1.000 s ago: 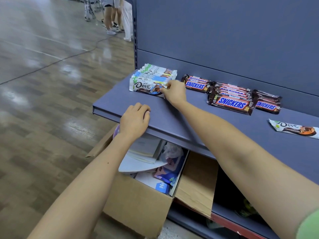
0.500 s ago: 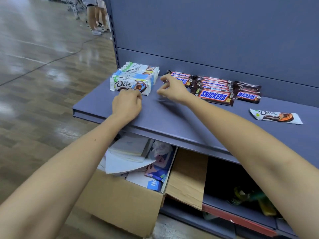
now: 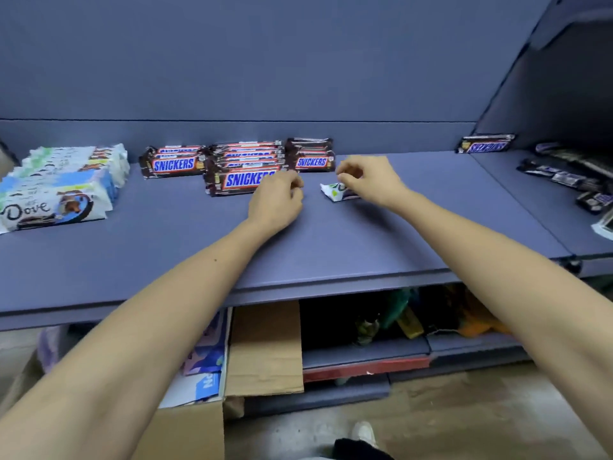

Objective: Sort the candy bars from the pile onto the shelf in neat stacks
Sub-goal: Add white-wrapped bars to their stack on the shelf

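Right hand [image 3: 368, 179] over loose Dove bar [image 3: 335, 191]; left hand [image 3: 277, 200] curled beside Snickers stack [image 3: 243, 167] on shelf [image 3: 166, 247].

White Dove stack [image 3: 63, 190] at shelf [image 3: 166, 247] left, brown Snickers stacks [image 3: 242, 167] mid-back, lone Dove bar [image 3: 335, 191] flat.

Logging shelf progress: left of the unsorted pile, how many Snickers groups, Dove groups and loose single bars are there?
Snickers groups: 3
Dove group: 1
Loose single bars: 2, a Dove bar and a Snickers bar
Total: 6
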### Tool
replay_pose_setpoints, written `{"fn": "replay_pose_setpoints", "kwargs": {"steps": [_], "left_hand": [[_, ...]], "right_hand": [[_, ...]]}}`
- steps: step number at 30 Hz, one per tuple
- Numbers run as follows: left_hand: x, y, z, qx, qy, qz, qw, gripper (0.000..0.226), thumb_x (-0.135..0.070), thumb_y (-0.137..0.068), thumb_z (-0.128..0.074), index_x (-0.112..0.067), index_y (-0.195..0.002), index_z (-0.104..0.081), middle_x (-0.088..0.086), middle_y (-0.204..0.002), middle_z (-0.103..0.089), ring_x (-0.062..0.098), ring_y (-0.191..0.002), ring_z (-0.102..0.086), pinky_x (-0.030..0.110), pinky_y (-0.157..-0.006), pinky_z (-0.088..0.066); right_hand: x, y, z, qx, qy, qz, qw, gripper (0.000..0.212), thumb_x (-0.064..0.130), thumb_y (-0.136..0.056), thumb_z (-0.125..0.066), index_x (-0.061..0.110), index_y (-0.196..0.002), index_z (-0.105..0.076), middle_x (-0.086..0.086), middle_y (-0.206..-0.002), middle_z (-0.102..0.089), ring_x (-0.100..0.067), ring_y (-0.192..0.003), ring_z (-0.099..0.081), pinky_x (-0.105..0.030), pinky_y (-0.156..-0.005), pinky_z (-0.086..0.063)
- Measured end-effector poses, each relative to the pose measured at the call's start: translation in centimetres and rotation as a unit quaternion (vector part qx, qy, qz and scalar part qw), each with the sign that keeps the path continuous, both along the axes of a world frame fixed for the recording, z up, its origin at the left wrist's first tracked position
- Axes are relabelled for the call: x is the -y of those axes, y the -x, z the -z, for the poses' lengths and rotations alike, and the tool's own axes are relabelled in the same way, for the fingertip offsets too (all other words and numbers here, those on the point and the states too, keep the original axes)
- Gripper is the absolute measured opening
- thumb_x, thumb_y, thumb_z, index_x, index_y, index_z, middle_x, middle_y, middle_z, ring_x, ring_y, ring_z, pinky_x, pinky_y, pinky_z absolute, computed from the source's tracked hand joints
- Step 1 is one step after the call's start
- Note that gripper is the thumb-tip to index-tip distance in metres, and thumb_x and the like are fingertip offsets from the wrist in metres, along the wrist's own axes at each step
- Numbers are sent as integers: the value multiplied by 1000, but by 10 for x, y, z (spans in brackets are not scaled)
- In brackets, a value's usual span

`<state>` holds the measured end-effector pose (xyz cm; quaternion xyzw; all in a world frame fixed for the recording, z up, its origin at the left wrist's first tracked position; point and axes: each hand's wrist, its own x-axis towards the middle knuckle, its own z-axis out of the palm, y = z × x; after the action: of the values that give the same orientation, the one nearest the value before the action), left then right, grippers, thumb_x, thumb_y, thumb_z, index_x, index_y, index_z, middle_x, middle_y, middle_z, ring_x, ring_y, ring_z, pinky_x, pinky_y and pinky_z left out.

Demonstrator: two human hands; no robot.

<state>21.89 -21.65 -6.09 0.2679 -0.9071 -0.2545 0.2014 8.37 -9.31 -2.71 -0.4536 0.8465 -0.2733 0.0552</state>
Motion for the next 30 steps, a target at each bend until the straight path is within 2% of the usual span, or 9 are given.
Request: {"fn": "replay_pose_setpoints", "kwargs": {"steps": [5,10,12,15,18,22,25,27,30], "left_hand": [[-21,50,1,72,-2,36,997,44,-33,-92,-49,-10,-129,-48,11,-134,-52,34,-124,-42,43,-101,-38],[-31,79,-3,171,17,21,985,53,-43,-93,-45,-15,-138,-38,8,-142,-41,33,-131,-30,46,-103,-29],[-31,89,-4,195,11,20,980,46,-42,-92,-47,-16,-130,-48,9,-132,-48,33,-127,-30,42,-100,-31],[-26,96,-7,181,-17,36,983,16,-33,-89,-54,-25,-98,-64,0,-81,-63,29,-113,-46,36,-98,-38],[-26,96,-11,120,-61,46,990,9,-23,-87,-57,-20,-81,-63,-6,-59,-57,18,-78,-58,30,-87,-48],[-36,97,-12,195,16,50,979,51,-50,-81,-62,-14,-117,-56,5,-109,-56,25,-110,-48,35,-93,-41],[-41,104,-15,261,66,27,963,56,-47,-83,-62,-18,-128,-47,8,-127,-50,30,-122,-41,39,-98,-38],[-44,105,-20,255,47,14,966,50,-40,-81,-65,-17,-123,-51,5,-110,-58,29,-112,-51,36,-91,-39],[-44,102,-25,198,-22,40,979,39,-19,-76,-71,-9,-110,-57,1,-74,-57,25,-63,-60,29,-61,-46]], "right_hand": [[-38,49,3,17,-5,65,998,24,10,-88,-54,8,-109,-64,-7,-109,-67,-19,-98,-58,-11,-79,-33],[-53,75,10,27,-9,59,998,25,12,-89,-54,8,-114,-61,-7,-113,-64,-13,-90,-49,-11,-80,-32],[-55,81,11,31,-7,52,998,25,13,-90,-54,9,-113,-61,-5,-114,-63,-13,-92,-49,-14,-82,-33],[-53,87,12,25,2,31,999,25,14,-90,-55,11,-113,-62,-5,-115,-62,-18,-100,-52,-14,-81,-31],[-47,90,7,17,20,5,1000,28,16,-88,-57,13,-116,-60,-5,-119,-58,-20,-108,-52,-17,-84,-31],[-36,94,1,5,21,-25,999,30,14,-88,-56,13,-118,-60,-6,-121,-57,-21,-111,-52,-19,-87,-32],[-30,94,2,10,18,-36,999,30,13,-88,-55,13,-118,-60,-6,-121,-57,-21,-111,-51,-20,-89,-33],[-29,94,2,16,20,-46,999,29,13,-89,-55,13,-117,-60,-6,-121,-57,-20,-111,-51,-18,-87,-32],[-26,95,0,27,37,-60,997,28,14,-89,-56,13,-116,-61,-5,-120,-58,-19,-112,-51,-14,-86,-31]]}}
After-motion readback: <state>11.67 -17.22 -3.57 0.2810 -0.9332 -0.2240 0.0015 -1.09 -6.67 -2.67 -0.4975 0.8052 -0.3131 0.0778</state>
